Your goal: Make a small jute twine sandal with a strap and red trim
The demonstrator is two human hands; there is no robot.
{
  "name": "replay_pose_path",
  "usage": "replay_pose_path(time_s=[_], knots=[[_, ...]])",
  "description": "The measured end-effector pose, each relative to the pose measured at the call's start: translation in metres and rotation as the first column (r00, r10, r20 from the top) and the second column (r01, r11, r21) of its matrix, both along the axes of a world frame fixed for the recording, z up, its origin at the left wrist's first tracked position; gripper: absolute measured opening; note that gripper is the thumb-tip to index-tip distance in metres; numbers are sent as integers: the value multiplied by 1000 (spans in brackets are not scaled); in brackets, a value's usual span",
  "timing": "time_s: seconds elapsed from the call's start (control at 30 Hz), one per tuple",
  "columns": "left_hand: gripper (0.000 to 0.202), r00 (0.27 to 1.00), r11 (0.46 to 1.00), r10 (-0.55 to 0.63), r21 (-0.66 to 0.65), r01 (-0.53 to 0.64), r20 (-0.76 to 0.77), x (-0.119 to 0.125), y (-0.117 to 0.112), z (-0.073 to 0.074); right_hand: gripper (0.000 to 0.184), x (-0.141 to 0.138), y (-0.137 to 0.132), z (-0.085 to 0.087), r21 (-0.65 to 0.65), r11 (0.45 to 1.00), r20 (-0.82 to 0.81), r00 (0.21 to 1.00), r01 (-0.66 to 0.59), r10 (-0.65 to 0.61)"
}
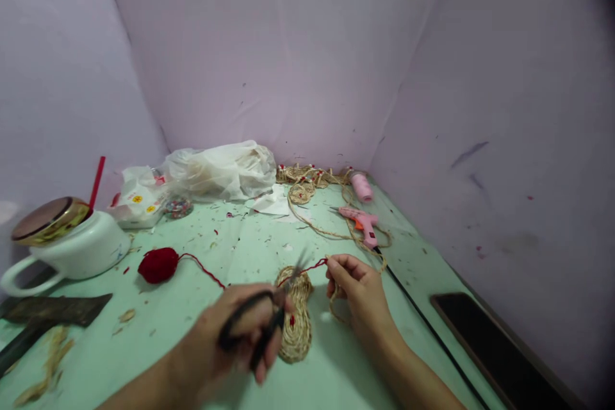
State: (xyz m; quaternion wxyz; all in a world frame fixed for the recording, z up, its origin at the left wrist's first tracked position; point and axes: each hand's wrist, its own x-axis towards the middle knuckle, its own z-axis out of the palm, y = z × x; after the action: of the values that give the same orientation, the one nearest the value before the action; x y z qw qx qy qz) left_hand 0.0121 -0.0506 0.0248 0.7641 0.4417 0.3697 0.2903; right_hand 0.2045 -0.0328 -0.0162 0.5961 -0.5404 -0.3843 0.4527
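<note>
My left hand (240,327) is closed around black-handled scissors (250,327), their blurred blades pointing up and away. Red yarn (314,264) runs toward the pinched fingertips of my right hand (353,282). A strand of straw-coloured cord hangs below those fingers. Between my hands lies a coiled, sole-shaped straw piece (298,327) with a small red spot on it; the scissors partly cover its upper left. The ball of red yarn (158,265) rests to the left, and its strand passes behind my left hand.
A white mug (91,246) and a hammer (57,311) are at left. Plastic bags (225,170) lie along the back. On the right are a pink glue gun (361,224), its black cable, a pink thread spool (361,187) and a phone (500,346). Straw cord (312,227) loops across the back.
</note>
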Motion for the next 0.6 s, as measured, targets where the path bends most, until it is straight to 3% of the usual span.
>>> replay_pose_path(time_s=[0.07, 0.2, 0.37, 0.6], knots=[[37, 995, 988, -96, -118, 97, 12, 10, -11, -12, 28, 0, 0, -1, 4, 1000, 8, 1000, 13, -13], [31, 994, 980, -96, -170, 102, 42, 20, -15, -30, 27, -4, -4, -1, 12, 1000, 48, 999, -16, 16], [35, 994, 980, -61, -186, 77, 90, 23, -11, -31, 25, -17, -14, 5, -41, 991, 95, 987, -128, 131], [34, 992, 989, -59, -128, 73, 110, 27, -9, -38, 21, -30, -17, 4, -61, 983, 44, 983, -174, 177]])
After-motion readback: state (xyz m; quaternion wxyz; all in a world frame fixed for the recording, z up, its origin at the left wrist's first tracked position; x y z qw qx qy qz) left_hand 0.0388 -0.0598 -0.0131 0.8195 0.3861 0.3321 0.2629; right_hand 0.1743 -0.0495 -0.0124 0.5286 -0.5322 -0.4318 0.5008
